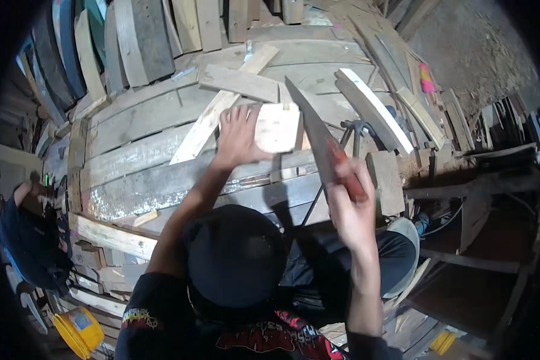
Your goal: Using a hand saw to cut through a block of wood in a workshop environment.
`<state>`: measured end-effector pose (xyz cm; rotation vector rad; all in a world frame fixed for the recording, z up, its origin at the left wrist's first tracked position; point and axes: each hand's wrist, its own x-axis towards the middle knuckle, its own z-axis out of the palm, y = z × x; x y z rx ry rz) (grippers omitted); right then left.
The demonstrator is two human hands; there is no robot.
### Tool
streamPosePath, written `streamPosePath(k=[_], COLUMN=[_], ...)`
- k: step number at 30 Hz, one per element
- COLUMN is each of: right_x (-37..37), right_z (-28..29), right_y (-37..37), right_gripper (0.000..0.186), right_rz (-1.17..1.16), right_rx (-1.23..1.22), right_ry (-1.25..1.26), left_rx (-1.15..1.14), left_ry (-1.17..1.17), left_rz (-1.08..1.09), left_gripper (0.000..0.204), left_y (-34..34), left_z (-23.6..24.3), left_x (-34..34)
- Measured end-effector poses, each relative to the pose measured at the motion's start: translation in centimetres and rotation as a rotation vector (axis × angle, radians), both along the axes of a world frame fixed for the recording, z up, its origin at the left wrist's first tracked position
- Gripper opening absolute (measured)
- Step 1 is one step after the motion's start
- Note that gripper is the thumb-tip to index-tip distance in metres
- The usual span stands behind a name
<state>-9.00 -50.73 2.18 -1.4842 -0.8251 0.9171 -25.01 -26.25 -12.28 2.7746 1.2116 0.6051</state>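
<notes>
The left grip (239, 133) lies flat with fingers spread, pressing a pale board (277, 127) onto the plank table (138, 180). The right grip (353, 198) is wrapped around the red handle of a saw (318, 135), whose blade slants up along the board's right edge, touching it.

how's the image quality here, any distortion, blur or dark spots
Head view: strong fisheye, the workbench planks bend toward the rim; black vignette fills the corners. Centre is evenly lit and fairly sharp on the left hand and saw; the right hand looks slightly soft.
</notes>
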Motion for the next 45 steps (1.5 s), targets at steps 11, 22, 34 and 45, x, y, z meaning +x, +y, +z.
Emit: streamPosePath(k=[11, 22, 34, 45], right_x=[-0.8, -3.0, -1.4, 3.0], right_z=[2.6, 1.7, -5.3, -6.2], right_y=[-3.8, -11.5, -5.6, 3.6], right_gripper=[0.02, 0.021, 0.024, 0.026], right_rz=[0.057, -0.027, -0.02, 0.012], right_rx=[-0.045, 0.036, 0.069, 0.103], right_ry=[-0.219, -0.281, -0.244, -0.245], left_rx=[-0.085, -0.116, -0.109, -0.131], left_ry=[-0.04, -0.026, 0.021, -0.032], left_rz=[-0.083, -0.065, -0.021, -0.019], left_gripper=[0.135, 0.132, 0.136, 0.134], left_y=[2.2, 3.1, 4.0, 3.2], left_z=[0.3, 1.5, 0.2, -0.1], left_x=[1.9, 2.5, 0.4, 3.0])
